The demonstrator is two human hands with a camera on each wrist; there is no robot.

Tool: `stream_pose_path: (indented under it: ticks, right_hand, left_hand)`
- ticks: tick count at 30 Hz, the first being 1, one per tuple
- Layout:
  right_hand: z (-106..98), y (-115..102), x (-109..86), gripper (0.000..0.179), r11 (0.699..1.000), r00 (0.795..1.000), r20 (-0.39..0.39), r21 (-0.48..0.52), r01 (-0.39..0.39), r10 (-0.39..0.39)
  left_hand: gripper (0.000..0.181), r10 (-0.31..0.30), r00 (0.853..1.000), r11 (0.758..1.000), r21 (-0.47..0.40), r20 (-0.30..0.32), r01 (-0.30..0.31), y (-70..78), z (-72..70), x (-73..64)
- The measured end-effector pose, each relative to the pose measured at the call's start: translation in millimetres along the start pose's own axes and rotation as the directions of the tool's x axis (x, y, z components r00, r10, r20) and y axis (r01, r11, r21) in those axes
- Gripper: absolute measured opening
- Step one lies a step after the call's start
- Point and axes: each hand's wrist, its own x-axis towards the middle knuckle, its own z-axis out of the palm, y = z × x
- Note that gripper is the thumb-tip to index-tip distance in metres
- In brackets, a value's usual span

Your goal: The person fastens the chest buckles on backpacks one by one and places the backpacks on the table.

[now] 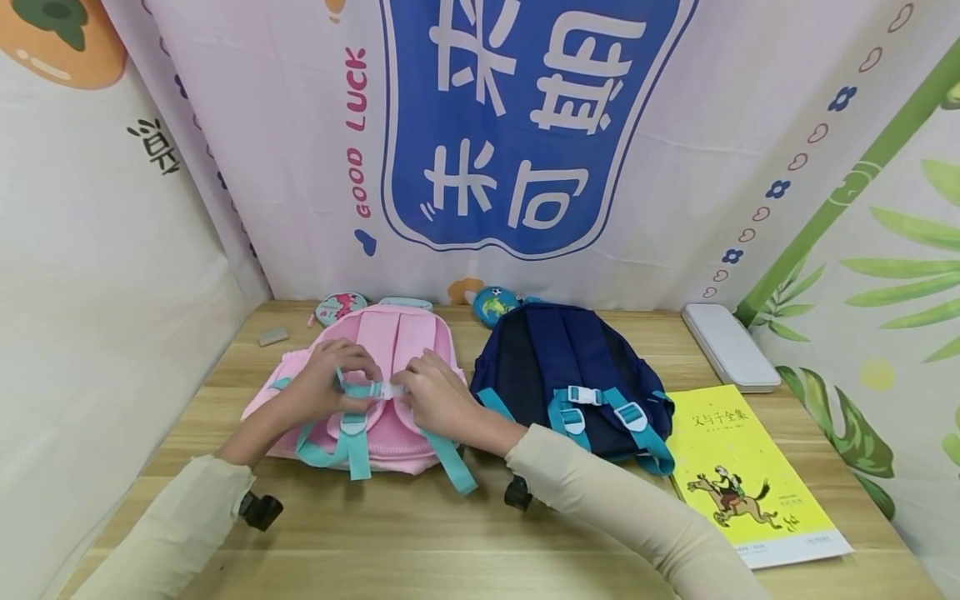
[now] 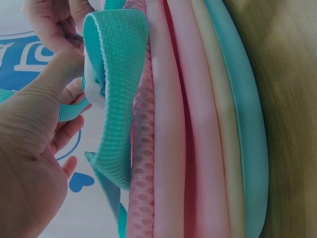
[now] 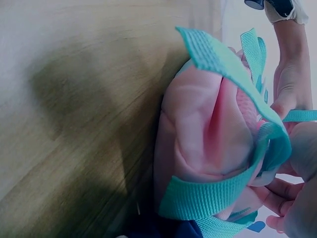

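Observation:
A pink backpack point(image 1: 393, 329) lies on the wooden table with its shoulder straps facing up. Over its middle, a white buckle point(image 1: 388, 390) on teal webbing is held between the two hands. The left hand point(image 1: 330, 382) pinches the buckle's left end, where the teal strap point(image 1: 358, 389) joins it. From the other side, the right hand point(image 1: 441, 396) grips the buckle's right end with thumb and fingers. Loose teal webbing point(image 2: 116, 89) loops beside the bag in the left wrist view. Fingers partly hide the buckle, so whether its halves are locked cannot be told.
Right of the pink bag lies a navy backpack point(image 1: 562, 333) with its white chest buckle point(image 1: 584, 396) joined. A yellow book point(image 1: 738, 467) and a white case point(image 1: 731, 346) are farther right. Round pouches point(image 1: 341, 308) and a grey eraser-like block point(image 1: 273, 337) sit at the back.

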Motion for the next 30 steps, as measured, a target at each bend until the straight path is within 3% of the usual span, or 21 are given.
stream_pose_path:
  ticks: [8, 17, 30]
  right_hand:
    - [-0.3, 0.1, -0.5, 0.023, 1.0, 1.0, 0.003, 0.0, -0.003, 0.003]
    - [-2.1, -1.3, -0.8, 0.022, 1.0, 1.0, -0.015, -0.013, 0.016, -0.016]
    - [-3.0, -2.5, 0.5, 0.023, 1.0, 1.0, 0.021, 0.022, -0.013, 0.013]
  left_hand:
    - [0.03, -0.001, 1.0, 1.0, 0.007, -0.004, 0.002, 0.6, 1.2, 0.6]
    - [0.029, 0.047, 0.998, 0.998, 0.035, -0.028, -0.046, -0.1, 4.2, 3.1]
    - [0.03, 0.002, 1.0, 1.0, 0.024, -0.004, -0.002, 3.0, 0.5, 1.7]
